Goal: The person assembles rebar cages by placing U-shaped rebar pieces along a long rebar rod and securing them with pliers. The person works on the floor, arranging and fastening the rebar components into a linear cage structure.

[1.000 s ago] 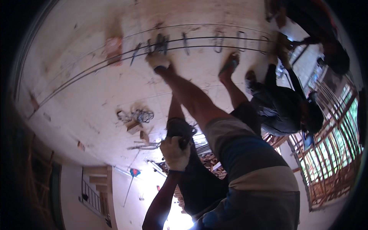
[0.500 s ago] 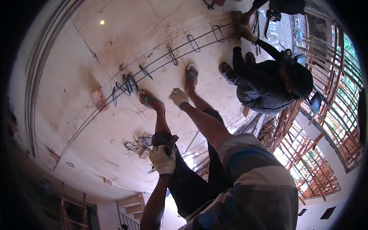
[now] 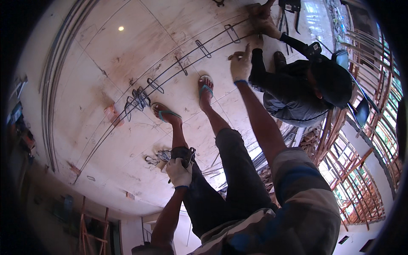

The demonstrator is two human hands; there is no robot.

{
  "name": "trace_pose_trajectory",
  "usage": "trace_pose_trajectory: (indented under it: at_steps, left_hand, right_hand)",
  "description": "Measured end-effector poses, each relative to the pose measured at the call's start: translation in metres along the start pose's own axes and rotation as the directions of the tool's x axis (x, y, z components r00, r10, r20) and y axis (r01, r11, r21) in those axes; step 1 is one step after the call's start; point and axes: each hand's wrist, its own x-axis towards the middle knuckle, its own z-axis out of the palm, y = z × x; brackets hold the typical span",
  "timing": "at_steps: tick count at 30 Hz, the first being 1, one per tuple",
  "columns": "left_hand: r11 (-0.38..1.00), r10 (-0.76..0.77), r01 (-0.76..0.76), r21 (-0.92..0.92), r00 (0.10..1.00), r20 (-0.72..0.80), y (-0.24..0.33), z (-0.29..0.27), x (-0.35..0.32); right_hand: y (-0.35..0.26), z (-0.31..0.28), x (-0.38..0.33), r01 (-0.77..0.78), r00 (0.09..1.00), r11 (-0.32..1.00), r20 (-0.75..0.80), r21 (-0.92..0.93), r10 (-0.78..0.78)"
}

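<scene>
My left hand (image 3: 179, 173), in a pale work glove, rests by my left knee, closed round dark pincers (image 3: 189, 156) whose jaws stick out past the fingers. Out to the right my right hand (image 3: 241, 68), gloved too, is raised with a finger stretched out and nothing seen in it. It appears close to a crouching co-worker's hands (image 3: 260, 27), which are at the far end of two long steel bars (image 3: 170, 68). Spaced along the bars are rectangular wire stirrups (image 3: 203, 49). A bunch of stirrups (image 3: 138, 98) sits together near my left foot.
Long bars (image 3: 51, 85) lie along the left side of the tiled floor. A reddish brick (image 3: 114, 115) is beneath the bars. More bent stirrups (image 3: 158, 158) lie beside my left knee. The co-worker in dark clothes (image 3: 293, 95) crouches at right, before wooden lattice (image 3: 352, 182).
My right hand has swung up and to the right, from above my feet toward the co-worker, a finger now extended. My left hand stays by the knee with the pincers. The view has shifted slightly.
</scene>
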Motion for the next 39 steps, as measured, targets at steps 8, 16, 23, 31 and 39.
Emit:
trace_pose_trajectory:
  at_steps: [8,16,23,31,39]
  left_hand:
    - [0.998,0.003,-0.002,0.069,1.000,-0.011,0.019,0.003,0.003]
    - [0.986,-0.104,0.091,0.140,0.991,0.089,0.001,0.014,-0.011]
    - [0.961,-0.221,0.196,0.195,0.968,0.116,-0.025,0.031,-0.011]
    - [0.960,-0.181,0.161,0.228,0.981,0.068,-0.051,0.008,-0.006]
    - [0.974,-0.170,0.161,0.158,0.985,0.041,-0.087,0.008,-0.010]
  right_hand:
    - [0.015,-0.022,0.019,-0.027,0.992,0.999,0.125,-0.037,0.031]
    - [0.009,-0.018,0.002,-0.128,0.944,0.966,0.273,-0.222,0.188]
    - [0.058,0.010,0.004,0.176,0.981,0.940,0.128,-0.293,-0.144]
    - [0.001,0.001,-0.020,-0.046,0.985,0.993,0.162,-0.111,0.063]
    - [-0.018,0.023,-0.053,-0.047,0.971,0.996,0.230,-0.080,0.065]
